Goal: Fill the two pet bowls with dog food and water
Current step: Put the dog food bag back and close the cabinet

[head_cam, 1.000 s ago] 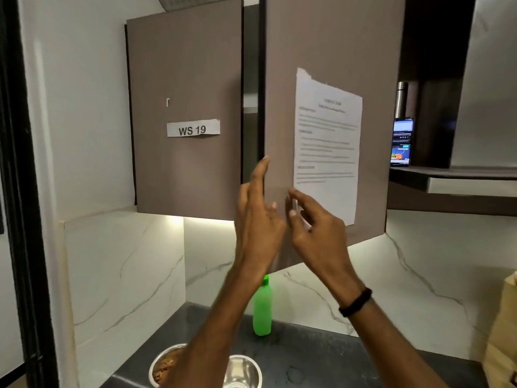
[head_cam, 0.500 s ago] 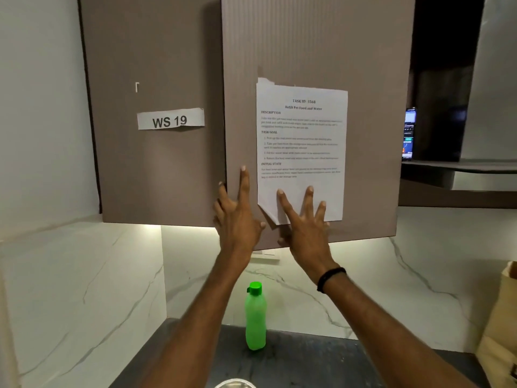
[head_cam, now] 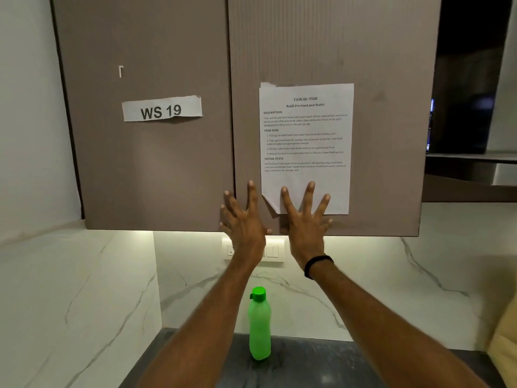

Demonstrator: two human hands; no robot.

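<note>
Cupboard door (head_cam: 321,51) now sits shut under your flat, empty left hand (head_cam: 244,219) and right hand (head_cam: 305,219), so storing looks finished.

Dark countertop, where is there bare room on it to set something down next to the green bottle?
The dark countertop shows bare stretches on both sides of the green bottle, between it and each forearm. Its far right is crowded by a tan bag. The near part is hidden under the arms. Both the left hand and right hand are up flat on the cabinet door.

Dim, under-cabinet glow, bowed edges
</note>
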